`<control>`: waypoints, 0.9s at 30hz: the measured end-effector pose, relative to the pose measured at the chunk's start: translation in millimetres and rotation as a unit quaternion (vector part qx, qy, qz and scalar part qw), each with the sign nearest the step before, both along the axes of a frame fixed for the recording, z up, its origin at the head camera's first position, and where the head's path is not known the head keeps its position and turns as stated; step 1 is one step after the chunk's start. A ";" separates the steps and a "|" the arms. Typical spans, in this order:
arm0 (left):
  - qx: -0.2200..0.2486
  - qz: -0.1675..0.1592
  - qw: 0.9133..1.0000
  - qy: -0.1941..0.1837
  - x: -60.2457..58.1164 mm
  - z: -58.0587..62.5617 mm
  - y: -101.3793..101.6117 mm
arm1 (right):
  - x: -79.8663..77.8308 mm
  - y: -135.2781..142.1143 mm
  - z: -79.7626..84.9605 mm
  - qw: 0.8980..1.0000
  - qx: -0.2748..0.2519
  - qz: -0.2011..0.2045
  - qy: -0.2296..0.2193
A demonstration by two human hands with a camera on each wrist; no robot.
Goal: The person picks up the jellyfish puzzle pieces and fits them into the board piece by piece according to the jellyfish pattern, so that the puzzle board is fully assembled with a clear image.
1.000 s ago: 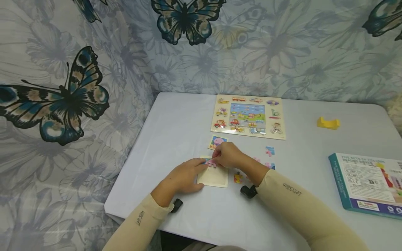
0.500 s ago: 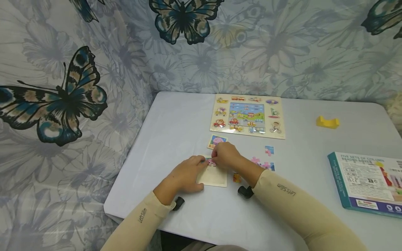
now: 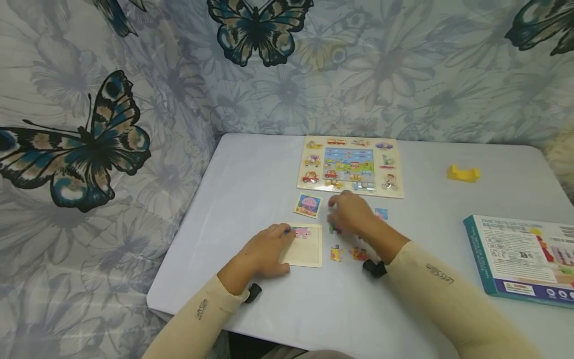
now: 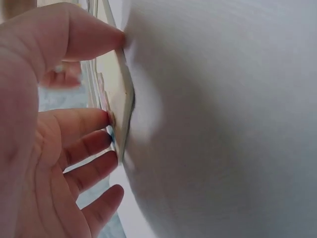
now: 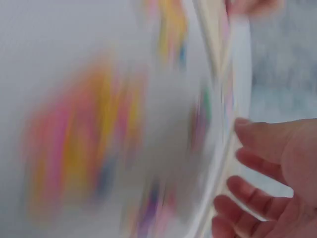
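Note:
A small square puzzle tray [image 3: 305,254] lies on the table, with pink-patterned pieces [image 3: 301,232] along its top edge. My left hand [image 3: 264,252] rests at the tray's left side; in the left wrist view, its thumb and fingers touch the board's edge and surface with little bend. My right hand [image 3: 352,213] hovers right of the tray, over loose jigsaw pieces, its fingers loosely bent. In the right wrist view nothing shows between thumb and fingers, and the pieces beneath are blurred. Nearby lie yellow-orange jigsaw pieces [image 3: 337,253] and a blue-pink piece [image 3: 381,213].
A finished-looking picture square [image 3: 307,205] lies behind the tray. Farther back is a large vehicle puzzle board [image 3: 394,172]. A yellow curved block [image 3: 463,173] sits at the back right, and a flat printed box [image 3: 520,259] lies at the right.
My right hand has left the tray's top edge and moved right over the loose pieces. The pink pieces stay in the tray. My left hand has stayed at the tray's side.

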State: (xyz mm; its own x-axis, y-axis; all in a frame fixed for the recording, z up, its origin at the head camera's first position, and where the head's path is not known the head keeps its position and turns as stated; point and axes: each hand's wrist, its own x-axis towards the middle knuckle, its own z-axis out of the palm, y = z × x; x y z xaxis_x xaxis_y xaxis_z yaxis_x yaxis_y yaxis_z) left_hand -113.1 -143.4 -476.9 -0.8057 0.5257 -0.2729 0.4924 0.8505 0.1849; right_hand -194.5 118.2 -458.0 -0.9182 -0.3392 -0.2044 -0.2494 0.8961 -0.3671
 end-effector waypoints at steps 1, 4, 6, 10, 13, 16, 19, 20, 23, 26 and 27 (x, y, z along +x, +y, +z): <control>0.004 0.003 1.000 -0.002 0.7 -1.0 -0.6 | -2.8 15.0 1.1 1.000 0.008 -0.009 -0.004; 0.019 0.012 1.000 -0.006 2.8 -1.9 -2.1 | -8.9 58.5 4.2 0.998 0.039 -0.033 -0.032; 0.025 0.011 1.000 -0.003 4.1 -1.1 -1.9 | -10.3 82.4 4.0 0.996 0.051 -0.043 -0.054; 0.017 0.004 1.000 0.003 5.7 1.4 1.0 | -9.4 108.2 -1.5 0.995 0.029 -0.060 -0.078; 0.008 -0.005 1.000 0.007 5.5 2.9 5.0 | -7.2 111.0 -4.7 0.994 -0.003 -0.079 -0.077; 0.004 -0.027 1.000 0.016 3.6 3.7 10.9 | -3.1 107.2 0.2 0.994 -0.027 -0.087 -0.066; 0.007 -0.038 0.999 0.015 3.2 4.8 13.4 | -1.2 91.2 9.0 0.993 -0.068 -0.073 -0.064; 0.006 -0.041 0.999 0.011 3.1 5.3 14.3 | -0.2 83.4 11.8 0.991 -0.087 -0.068 -0.070; 0.006 -0.035 0.999 -0.007 3.2 7.4 16.3 | 2.4 54.3 15.8 0.980 -0.146 -0.058 -0.119; 0.005 -0.030 0.999 -0.016 2.5 8.2 16.9 | 5.2 22.7 12.1 0.966 -0.179 -0.055 -0.176; 0.006 -0.029 0.999 -0.015 2.4 7.8 16.8 | 6.3 13.1 9.8 0.963 -0.184 -0.055 -0.191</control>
State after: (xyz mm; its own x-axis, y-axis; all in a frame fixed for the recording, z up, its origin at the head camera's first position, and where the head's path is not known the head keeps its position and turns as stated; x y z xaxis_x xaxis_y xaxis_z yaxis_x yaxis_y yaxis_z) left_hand -110.7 -126.6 -469.1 -0.7655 0.5739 -0.2909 0.5340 0.8189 0.2101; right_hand -188.2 131.3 -448.2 -0.8350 -0.3580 -0.4179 0.0556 0.7007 -0.7113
